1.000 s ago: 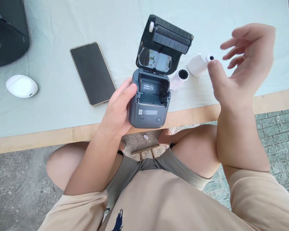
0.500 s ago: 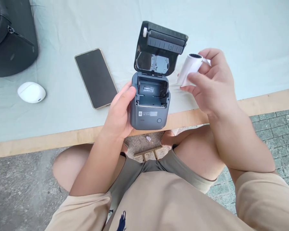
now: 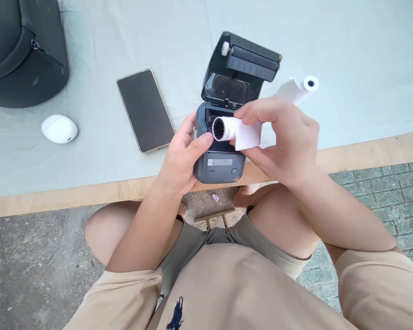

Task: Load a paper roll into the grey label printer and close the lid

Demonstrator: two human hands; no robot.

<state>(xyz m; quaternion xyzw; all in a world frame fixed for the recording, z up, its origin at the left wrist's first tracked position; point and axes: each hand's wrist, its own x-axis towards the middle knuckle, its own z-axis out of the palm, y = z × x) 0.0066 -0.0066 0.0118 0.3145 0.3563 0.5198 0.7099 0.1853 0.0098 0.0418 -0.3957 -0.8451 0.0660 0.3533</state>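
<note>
My left hand [image 3: 185,156] grips the left side of a dark grey label printer [image 3: 221,169] at the table's front edge. The printer's lid [image 3: 242,68] stands raised, tilted back from the body. Between the fingers of my right hand [image 3: 282,137] is a white paper roll [image 3: 242,132] with a black hollow core facing left and a loose flap of paper hanging down. The roll is over the printer's open compartment and hides most of it; I cannot tell whether it touches the inside. A second white paper roll [image 3: 298,89] lies on the table just beyond my right hand.
On the cloth-covered table [image 3: 358,59], a smartphone [image 3: 146,112] with a dark screen lies left of the printer. Further left are a white computer mouse [image 3: 59,129] and a black zippered bag [image 3: 24,55]. The table's wooden front edge [image 3: 89,195] runs above my knees.
My right hand has brought the paper roll left over the printer and turned it so its core faces left. The second roll has come into sight. My left hand keeps its hold on the printer.
</note>
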